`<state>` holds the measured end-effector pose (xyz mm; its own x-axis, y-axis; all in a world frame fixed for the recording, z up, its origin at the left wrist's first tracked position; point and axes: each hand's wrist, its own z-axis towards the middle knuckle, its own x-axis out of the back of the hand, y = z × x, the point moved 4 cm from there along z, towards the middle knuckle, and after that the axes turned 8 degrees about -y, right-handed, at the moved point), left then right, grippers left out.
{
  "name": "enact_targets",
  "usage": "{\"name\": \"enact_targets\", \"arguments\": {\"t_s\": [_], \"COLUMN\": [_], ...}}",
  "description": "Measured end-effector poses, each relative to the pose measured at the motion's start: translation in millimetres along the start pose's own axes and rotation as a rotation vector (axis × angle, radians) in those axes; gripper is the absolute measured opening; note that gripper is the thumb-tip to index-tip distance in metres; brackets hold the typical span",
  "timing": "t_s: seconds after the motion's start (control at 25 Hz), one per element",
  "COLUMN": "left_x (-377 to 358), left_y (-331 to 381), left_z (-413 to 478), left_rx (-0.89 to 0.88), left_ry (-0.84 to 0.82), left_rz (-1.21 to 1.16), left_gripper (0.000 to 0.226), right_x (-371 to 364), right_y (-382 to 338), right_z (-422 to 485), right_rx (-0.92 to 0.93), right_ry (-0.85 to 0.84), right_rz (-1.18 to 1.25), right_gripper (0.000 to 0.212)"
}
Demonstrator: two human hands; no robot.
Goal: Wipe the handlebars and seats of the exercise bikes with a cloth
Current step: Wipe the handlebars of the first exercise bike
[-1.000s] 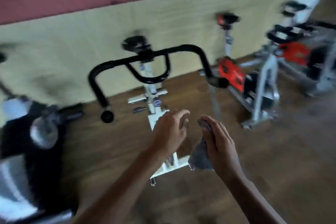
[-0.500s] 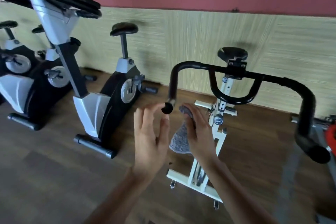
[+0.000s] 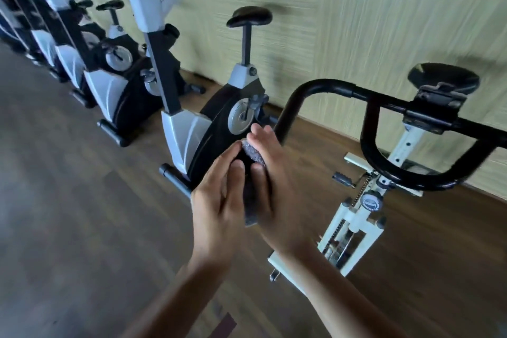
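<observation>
1. Hand status. My right hand (image 3: 274, 195) is curled round the grey cloth (image 3: 251, 152), which is bunched over the end of the black handlebar (image 3: 323, 86) on my left. My left hand (image 3: 219, 200) is cupped against it, thumb and forefinger pinching the cloth from the other side. Neither hand is spread wide.

2. Contact. The bar end itself is hidden under the cloth and fingers, so I cannot confirm how far the wrap reaches.

3. Progress (my judgement only). The wipe is at its first station on the white bike (image 3: 354, 217). The rest of the handlebar, from the bend to the far end, is left to do, as is the seat (image 3: 443, 77) behind it.

4. Remaining units. A row of black-and-silver bikes (image 3: 189, 132) stands along the wall to my left; nothing shows whether they are clean.
</observation>
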<state>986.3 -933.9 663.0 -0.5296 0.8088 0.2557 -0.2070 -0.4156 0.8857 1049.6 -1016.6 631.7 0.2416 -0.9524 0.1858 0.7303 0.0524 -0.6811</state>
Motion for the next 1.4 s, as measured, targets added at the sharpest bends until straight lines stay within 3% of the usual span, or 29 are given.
{"name": "enact_targets", "arguments": {"t_s": [0.24, 0.56, 0.76, 0.84, 0.92, 1.0, 1.16, 1.24, 1.32, 1.4], "left_x": [-9.1, -17.3, -4.0, -3.4, -19.0, -41.9, -83.1, -90.2, -92.1, -97.6], "left_y": [-3.3, -16.7, -21.6, -29.5, -43.1, -60.5, -74.0, -73.7, -74.4, -73.2], "left_z": [-6.8, -9.0, 21.6, 54.1, 87.5, 115.5, 142.1, 148.0, 155.7, 161.9], "left_rx": [-0.01, -0.15, -0.109, 0.0, 0.139, 0.203, 0.267, 0.259, 0.208, 0.098], "left_ry": [0.081, 0.119, 0.131, 0.013, -0.234, -0.399, -0.564, -0.588, -0.583, -0.636], "left_rz": [-0.023, -0.041, -0.263, -0.336, -0.371, -0.279, -0.248, -0.171, 0.012, 0.213], "left_gripper": [0.031, 0.039, 0.041, 0.033, 0.029, 0.032, 0.028, 0.038, 0.039, 0.021], "right_x": [-11.4, 1.3, 16.5, 22.5, 27.9, 32.3, 40.3, 44.2, 47.7, 50.0], "right_y": [19.1, 86.9, 123.4, 133.6, 140.3, 145.7, 157.9, 166.2, 174.8, 184.1], "right_z": [2.3, 7.2, 16.4, 23.2, 31.3, 36.9, 50.4, 58.3, 66.5, 74.4], "right_rx": [0.066, 0.064, 0.099, 0.074, 0.008, -0.046, -0.12, -0.156, -0.185, -0.21], "right_ry": [0.062, -0.084, -0.145, -0.159, -0.16, -0.165, -0.192, -0.178, -0.156, -0.127], "right_rz": [-0.026, -0.073, -0.188, -0.211, -0.218, -0.229, -0.22, -0.22, -0.241, -0.247], "right_gripper": [0.047, 0.044, 0.044, 0.044, 0.041, 0.041, 0.045, 0.045, 0.046, 0.046]}}
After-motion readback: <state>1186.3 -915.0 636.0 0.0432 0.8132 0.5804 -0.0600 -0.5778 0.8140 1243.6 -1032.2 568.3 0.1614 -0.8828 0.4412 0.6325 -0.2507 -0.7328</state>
